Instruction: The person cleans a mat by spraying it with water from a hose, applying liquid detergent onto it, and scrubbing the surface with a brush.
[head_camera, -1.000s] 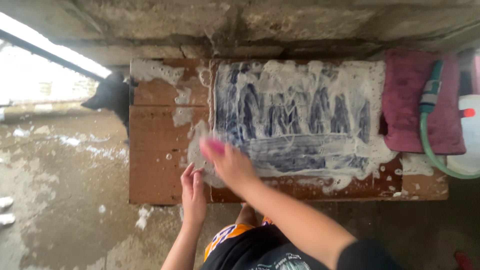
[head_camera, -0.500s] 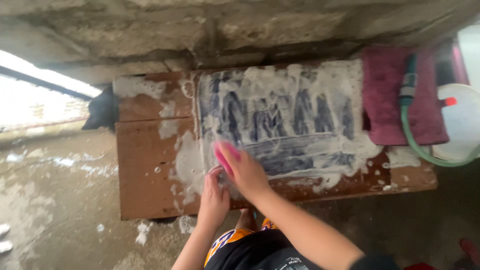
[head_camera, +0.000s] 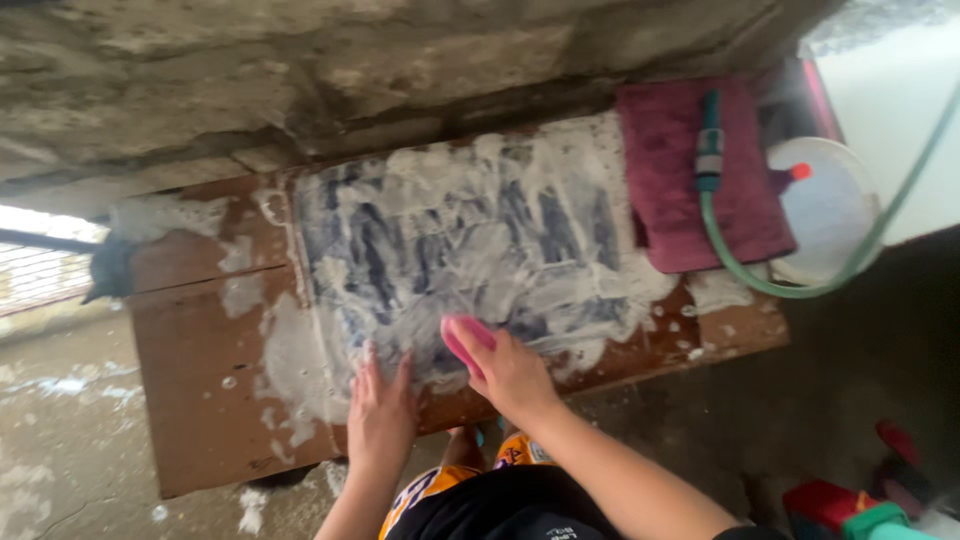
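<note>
Your right hand (head_camera: 505, 370) grips a pink scrub brush (head_camera: 466, 340), now moved right along the near edge of the soapy dark garment (head_camera: 450, 240) spread on the wooden board (head_camera: 200, 400) (maroon cloth (head_camera: 680, 170) alongside), while your left hand (head_camera: 380, 410) presses flat, open.

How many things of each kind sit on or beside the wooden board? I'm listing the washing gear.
Soapy cloths: 1, the blue one under both hands, left and right
Brushes: 1, pink, in the right hand
Towels: 1, maroon
Hoses: 1, green
Basins: 1, white
Total: 5
</note>
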